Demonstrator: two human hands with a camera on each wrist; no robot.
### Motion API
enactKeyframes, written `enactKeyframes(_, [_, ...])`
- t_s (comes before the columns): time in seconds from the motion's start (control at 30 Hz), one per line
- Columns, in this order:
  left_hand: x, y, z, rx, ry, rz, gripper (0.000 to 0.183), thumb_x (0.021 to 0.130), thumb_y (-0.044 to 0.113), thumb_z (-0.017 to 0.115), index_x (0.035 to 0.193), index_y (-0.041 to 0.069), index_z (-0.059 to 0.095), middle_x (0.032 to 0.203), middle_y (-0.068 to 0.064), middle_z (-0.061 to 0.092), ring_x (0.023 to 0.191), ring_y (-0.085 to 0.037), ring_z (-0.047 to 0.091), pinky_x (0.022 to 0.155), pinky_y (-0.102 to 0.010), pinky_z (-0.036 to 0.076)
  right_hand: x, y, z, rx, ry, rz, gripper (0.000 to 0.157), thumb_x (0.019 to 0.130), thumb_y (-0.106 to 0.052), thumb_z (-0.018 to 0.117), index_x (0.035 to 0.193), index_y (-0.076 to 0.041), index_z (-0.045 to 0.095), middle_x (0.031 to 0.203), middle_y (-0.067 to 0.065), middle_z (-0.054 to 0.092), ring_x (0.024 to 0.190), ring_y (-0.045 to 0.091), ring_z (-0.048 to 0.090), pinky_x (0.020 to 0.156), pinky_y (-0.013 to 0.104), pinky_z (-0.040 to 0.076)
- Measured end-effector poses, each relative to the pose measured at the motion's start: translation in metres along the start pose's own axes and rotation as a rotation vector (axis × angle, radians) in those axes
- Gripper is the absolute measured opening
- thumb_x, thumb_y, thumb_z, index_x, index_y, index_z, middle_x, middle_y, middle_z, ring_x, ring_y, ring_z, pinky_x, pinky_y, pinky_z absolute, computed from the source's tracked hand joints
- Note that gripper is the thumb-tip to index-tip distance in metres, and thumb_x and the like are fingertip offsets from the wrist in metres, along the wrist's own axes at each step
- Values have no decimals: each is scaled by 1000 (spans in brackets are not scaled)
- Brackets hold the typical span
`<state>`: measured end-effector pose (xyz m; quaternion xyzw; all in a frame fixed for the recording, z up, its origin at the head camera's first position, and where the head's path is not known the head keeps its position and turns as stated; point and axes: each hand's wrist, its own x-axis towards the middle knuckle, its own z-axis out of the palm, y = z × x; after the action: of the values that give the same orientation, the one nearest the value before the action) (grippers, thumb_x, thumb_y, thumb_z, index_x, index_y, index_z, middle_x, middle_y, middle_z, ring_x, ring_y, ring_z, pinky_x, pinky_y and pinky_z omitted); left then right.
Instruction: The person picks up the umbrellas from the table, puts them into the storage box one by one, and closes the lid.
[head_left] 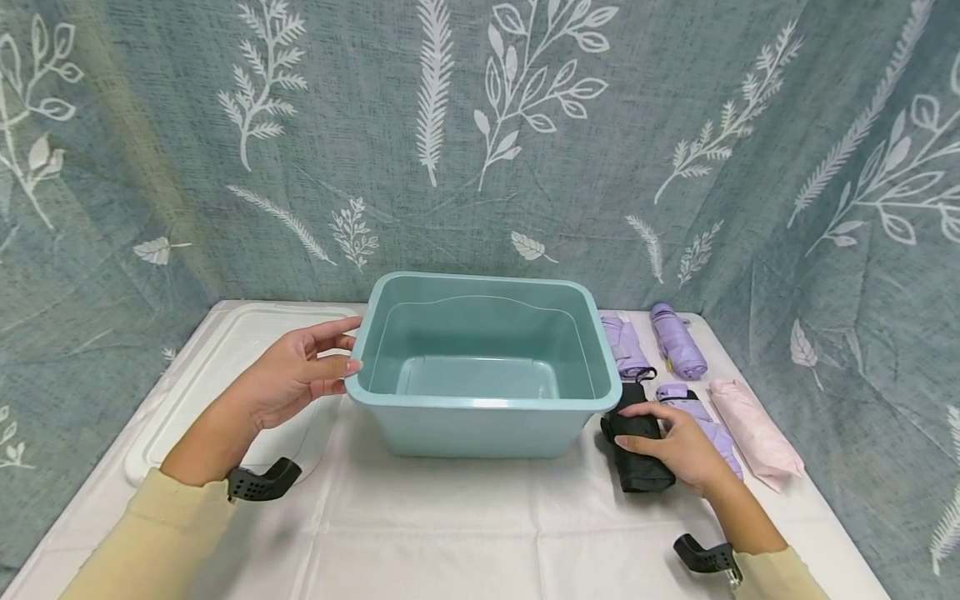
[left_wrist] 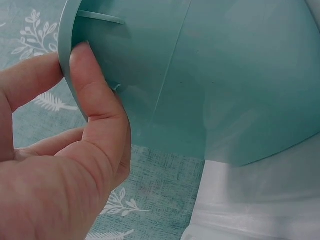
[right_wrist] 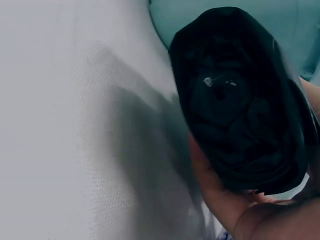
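Note:
A light teal plastic tub (head_left: 487,429) stands upright in the middle of the white-covered table, with nothing inside. My left hand (head_left: 303,371) touches the left side of its rim; in the left wrist view the thumb lies against the outer wall under the lip, with the index fingertip at the rim's edge. Right of the tub, my right hand (head_left: 671,442) grips a black folded umbrella (head_left: 637,475) between thumb and fingers. Its rolled fabric end faces the right wrist camera, and a dark loop shows at its far end. Whether it touches the table is unclear.
Beyond and beside the right hand lie three purple folded umbrellas, one at the far right (head_left: 677,342), one behind the tub's corner (head_left: 624,342), one partly under the hand (head_left: 716,429). A pink folded one (head_left: 753,429) is rightmost. A white lid (head_left: 202,383) lies left.

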<state>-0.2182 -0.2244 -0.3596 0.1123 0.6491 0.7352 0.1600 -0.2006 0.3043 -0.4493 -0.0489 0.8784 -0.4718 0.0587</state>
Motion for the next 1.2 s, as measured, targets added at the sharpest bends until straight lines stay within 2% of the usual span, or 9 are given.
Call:
enactKeyframes(0.1, [0,0,0,1,-3,1,77,96,-6,64,161,-3,22,118,-5,58,92,-13,71,78,-27,61,-1,-1,-1,132,-1,30,50,83,-22,86,127,-8,68,133,16,60,116,21,59,94,33,54])
enactKeyframes(0.2, [0,1,0,-2,-6,2,77,96,-6,63,161,-3,22,118,-5,59,92,-13,71,78,-27,61,-3,-4,-4,349,-33,52,49,88,-11,81,133,-6,62,125,16,59,101,21,70,79,39,63])
enactKeyframes(0.3, [0,1,0,-1,-4,4,77,96,-6,63,161,-3,22,119,-5,58,91,-13,71,77,-27,61,-5,-8,-8,525,-92,30,51,93,0,72,141,-7,56,120,13,61,94,25,74,76,47,63])
enactKeyframes(0.37, [0,1,0,0,-1,4,77,96,-6,63,161,-4,22,119,-5,58,90,-12,71,77,-27,61,-6,-10,-10,578,-111,-3,55,93,5,69,144,-8,52,120,11,62,97,24,74,77,46,63])
enactKeyframes(0.57, [1,0,-1,-4,2,2,77,96,-6,64,161,-4,22,118,-4,58,90,-12,71,77,-27,61,-8,-15,-15,647,-119,-57,64,95,9,64,153,-5,42,134,6,52,108,17,70,81,39,63])
enactKeyframes(0.73, [1,-1,-1,-3,-5,10,77,96,-6,64,161,-4,22,118,-5,58,90,-12,71,77,-27,61,-9,-16,-16,675,-98,-69,62,96,7,63,153,-6,42,143,4,40,111,16,69,82,37,63])
enactKeyframes(1.0, [2,-1,-1,22,-15,16,76,97,-5,63,160,-4,22,120,-5,57,91,-11,71,77,-26,61,-7,-22,-20,713,-39,-105,60,97,10,60,152,-11,47,141,3,38,106,15,71,80,35,63])
enactKeyframes(1.2, [1,-1,-1,17,-8,-1,77,96,-4,64,161,-4,22,119,-5,57,89,-11,70,76,-26,61,-11,-37,-30,715,-70,-93,61,99,7,59,154,-12,44,138,9,36,109,16,70,81,35,63])
